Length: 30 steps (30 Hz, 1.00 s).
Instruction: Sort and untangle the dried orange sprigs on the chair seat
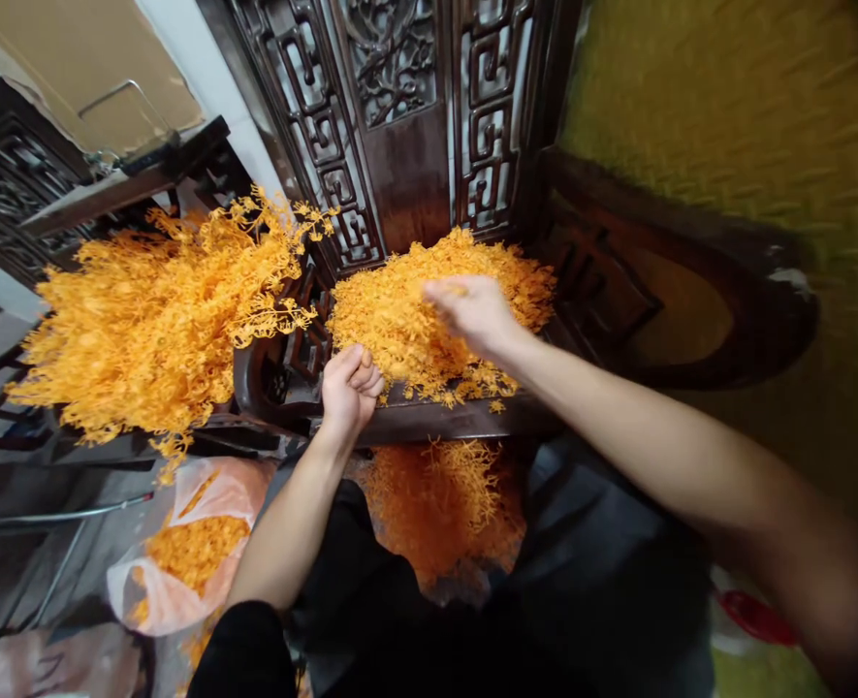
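Probably for reach, the pile (392,315) is lying close; left hand (348,386) balled, contents hidden; right hand (476,308) blurring, grip unclear.

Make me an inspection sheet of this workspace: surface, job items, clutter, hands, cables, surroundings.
Surface: dark, glossy wooden seat, its front edge showing below the pieces.
Job items: low heap of small, curly orange pieces on the seat; larger pile of branching orange strands to the left.
Clutter: translucent, pale plastic bag with orange pieces inside, lower left; more orange strands below the seat edge.
Left hand: fingers curled shut at the heap's near edge; contents unclear.
Right hand: over the heap, motion-blurred; grip unclear.
Cables: nothing seen.
Surroundings: dark, carved wooden back panel behind the heap; yellowish textured surface at right.
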{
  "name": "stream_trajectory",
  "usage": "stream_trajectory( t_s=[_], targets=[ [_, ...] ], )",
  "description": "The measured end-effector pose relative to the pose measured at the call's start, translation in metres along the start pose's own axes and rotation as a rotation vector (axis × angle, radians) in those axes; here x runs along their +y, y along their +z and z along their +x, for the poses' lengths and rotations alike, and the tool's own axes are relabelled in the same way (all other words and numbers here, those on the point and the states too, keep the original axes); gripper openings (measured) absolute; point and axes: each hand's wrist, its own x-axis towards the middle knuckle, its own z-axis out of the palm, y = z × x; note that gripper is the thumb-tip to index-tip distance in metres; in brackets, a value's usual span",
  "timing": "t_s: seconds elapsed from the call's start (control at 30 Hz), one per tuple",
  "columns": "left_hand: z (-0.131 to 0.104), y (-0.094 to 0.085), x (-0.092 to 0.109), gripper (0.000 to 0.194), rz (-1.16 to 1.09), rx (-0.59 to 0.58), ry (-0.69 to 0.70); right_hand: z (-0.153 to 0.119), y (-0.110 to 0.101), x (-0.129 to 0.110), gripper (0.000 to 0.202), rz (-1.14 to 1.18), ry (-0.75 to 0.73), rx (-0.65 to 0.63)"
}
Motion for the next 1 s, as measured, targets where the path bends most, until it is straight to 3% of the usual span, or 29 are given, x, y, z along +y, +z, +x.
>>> stream_trajectory(
  t_s=[0.07, 0.1, 0.2, 0.33, 0.5, 0.7, 0.83, 0.9, 1.0],
  targets=[
    [0.0, -0.006, 0.005, 0.031, -0.019, 0.011, 0.016, 0.018, -0.022, 0.0, 0.033, 0.13, -0.019, 0.176],
    [0.001, -0.01, 0.007, 0.03, -0.026, 0.008, 0.016, 0.025, -0.031, 0.002, 0.031, 0.159, -0.029, 0.198],
    [0.004, -0.017, 0.008, 0.028, -0.036, -0.007, -0.013, 0.035, -0.043, 0.01, 0.026, 0.132, 0.082, 0.082],
    [0.01, -0.016, -0.004, 0.025, -0.089, 0.053, -0.047, 0.023, -0.018, 0.024, 0.011, 0.065, 0.25, -0.079],
    [0.021, -0.012, -0.015, 0.023, -0.194, 0.114, -0.071, 0.001, 0.014, 0.032, 0.022, 0.159, 0.367, -0.213],
    [0.031, -0.005, -0.015, 0.024, -0.306, 0.076, -0.032, -0.016, 0.029, 0.03, 0.056, 0.172, 0.285, -0.343],
    [0.028, 0.011, -0.024, 0.027, -0.262, 0.029, -0.056, -0.021, 0.043, 0.031, 0.052, 0.096, 0.216, -0.379],
    [0.022, 0.019, -0.026, 0.029, -0.238, 0.027, -0.063, -0.016, 0.041, 0.031, 0.048, -0.04, 0.109, -0.354],
    [0.013, 0.022, -0.018, 0.03, -0.248, 0.021, -0.156, 0.002, 0.016, 0.029, 0.039, -0.339, -0.17, -0.188]
  ],
)
